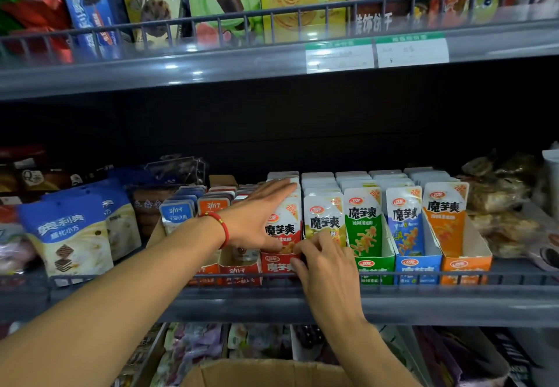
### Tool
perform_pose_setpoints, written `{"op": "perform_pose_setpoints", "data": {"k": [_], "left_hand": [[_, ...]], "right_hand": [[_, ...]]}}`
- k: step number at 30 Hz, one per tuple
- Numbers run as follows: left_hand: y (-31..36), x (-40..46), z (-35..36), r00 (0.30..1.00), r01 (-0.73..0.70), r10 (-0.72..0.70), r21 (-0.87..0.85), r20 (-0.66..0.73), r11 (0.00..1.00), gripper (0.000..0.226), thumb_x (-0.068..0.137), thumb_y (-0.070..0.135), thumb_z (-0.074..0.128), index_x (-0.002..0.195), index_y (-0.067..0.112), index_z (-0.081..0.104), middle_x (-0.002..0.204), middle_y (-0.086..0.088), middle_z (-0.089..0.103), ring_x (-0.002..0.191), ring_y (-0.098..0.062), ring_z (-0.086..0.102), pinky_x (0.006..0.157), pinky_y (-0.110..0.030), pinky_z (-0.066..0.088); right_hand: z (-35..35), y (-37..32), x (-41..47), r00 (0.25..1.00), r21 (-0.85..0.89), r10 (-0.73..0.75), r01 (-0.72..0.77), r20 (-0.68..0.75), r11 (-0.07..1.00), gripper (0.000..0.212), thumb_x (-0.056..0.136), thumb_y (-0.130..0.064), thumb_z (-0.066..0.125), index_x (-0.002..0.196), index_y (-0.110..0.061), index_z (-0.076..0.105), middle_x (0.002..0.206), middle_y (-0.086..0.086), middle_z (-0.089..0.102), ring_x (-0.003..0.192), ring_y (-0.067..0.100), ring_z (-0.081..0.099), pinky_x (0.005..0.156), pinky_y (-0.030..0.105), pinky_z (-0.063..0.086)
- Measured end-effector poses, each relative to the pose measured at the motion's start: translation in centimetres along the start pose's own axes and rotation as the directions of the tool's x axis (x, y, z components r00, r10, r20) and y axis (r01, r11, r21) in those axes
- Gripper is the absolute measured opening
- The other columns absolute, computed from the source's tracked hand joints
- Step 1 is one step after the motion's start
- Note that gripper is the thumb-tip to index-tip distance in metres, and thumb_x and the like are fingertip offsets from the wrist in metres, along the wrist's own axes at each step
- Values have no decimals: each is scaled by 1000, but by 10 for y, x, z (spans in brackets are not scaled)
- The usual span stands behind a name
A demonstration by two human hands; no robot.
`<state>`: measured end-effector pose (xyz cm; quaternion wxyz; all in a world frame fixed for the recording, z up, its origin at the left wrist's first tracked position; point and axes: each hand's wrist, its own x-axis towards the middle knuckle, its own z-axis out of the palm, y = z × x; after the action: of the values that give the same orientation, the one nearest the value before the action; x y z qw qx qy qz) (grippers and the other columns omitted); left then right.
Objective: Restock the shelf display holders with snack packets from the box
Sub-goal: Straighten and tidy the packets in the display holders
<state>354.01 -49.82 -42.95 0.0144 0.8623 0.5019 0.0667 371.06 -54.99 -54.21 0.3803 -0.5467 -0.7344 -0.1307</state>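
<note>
Red holder: both hands steady its front packet

1. Five upright rows of snack packets stand at the shelf's centre, fronted red, yellow, green, blue and orange.
2. Four display holders show coloured fronts: red, green, blue, orange.
3. Two hands reach in: left hand, right hand.
4. Two price tags hang at 12 o'clock.
5. One cardboard box sits at 6 o'clock.
</note>
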Motion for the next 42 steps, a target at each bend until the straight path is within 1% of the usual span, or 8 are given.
{"op": "perform_pose_setpoints", "data": {"k": [11,16,21,26,29,33,39,42], "left_hand": [[7,-5,-6,1000,-2,2,-26,4,1000,117,81,39,83,162,32,-1,170,10,-3,156,-12,0,128,-38,13],[10,-11,-6,1000,-22,22,37,11,999,115,81,49,80,162,33,-2,171,8,-5,157,-12,-7,129,-40,6],[10,-12,-6,1000,4,-5,33,29,999,112,85,46,77,161,36,-5,170,9,-8,156,-13,-10,128,-40,3],[13,-6,-7,1000,22,-23,63,4,998,113,82,45,81,161,38,1,171,8,0,157,-17,0,128,-41,9],[14,-10,-9,1000,14,-14,53,13,999,115,80,50,81,162,36,1,171,7,0,157,-16,0,128,-39,8],[24,-18,-18,1000,29,-29,28,-8,999,118,77,64,76,162,34,0,170,10,-3,156,-12,-4,126,-38,4],[79,-6,-11,990,-10,54,326,-126,945,95,93,67,52,163,20,8,171,-5,4,157,-23,5,126,-40,11],[97,21,-4,993,14,38,444,-108,896,93,92,60,59,159,9,19,166,-16,21,153,-31,22,125,-47,24]], "right_hand": [[2,8,11,990,-81,-107,114,91,990,27,67,-41,93,80,-28,73,83,-5,59,67,16,62,67,36,41],[-7,18,2,984,80,-161,154,81,985,14,91,-42,71,93,-29,68,95,-11,41,80,10,46,79,36,31],[-6,18,-5,987,78,-135,128,88,989,21,99,-45,51,93,-29,64,95,-8,50,82,15,51,77,33,35],[-10,19,-6,989,164,-124,110,81,980,10,97,-35,65,98,-25,61,93,-7,59,82,18,56,74,35,46],[-20,21,-12,995,255,-68,48,70,966,25,92,-24,75,106,-22,55,92,-3,65,79,19,59,73,35,51],[-31,33,-20,998,76,-53,57,-46,995,34,80,-9,78,107,-22,62,95,-3,67,95,23,62,92,40,42],[-33,46,-30,1000,-67,-18,19,15,998,35,72,-10,75,103,-24,67,97,-7,66,109,27,58,94,46,36],[-32,46,-29,1000,-50,6,-6,8,999,33,70,-10,77,98,-24,66,96,-7,65,107,27,58,94,45,35]]}}
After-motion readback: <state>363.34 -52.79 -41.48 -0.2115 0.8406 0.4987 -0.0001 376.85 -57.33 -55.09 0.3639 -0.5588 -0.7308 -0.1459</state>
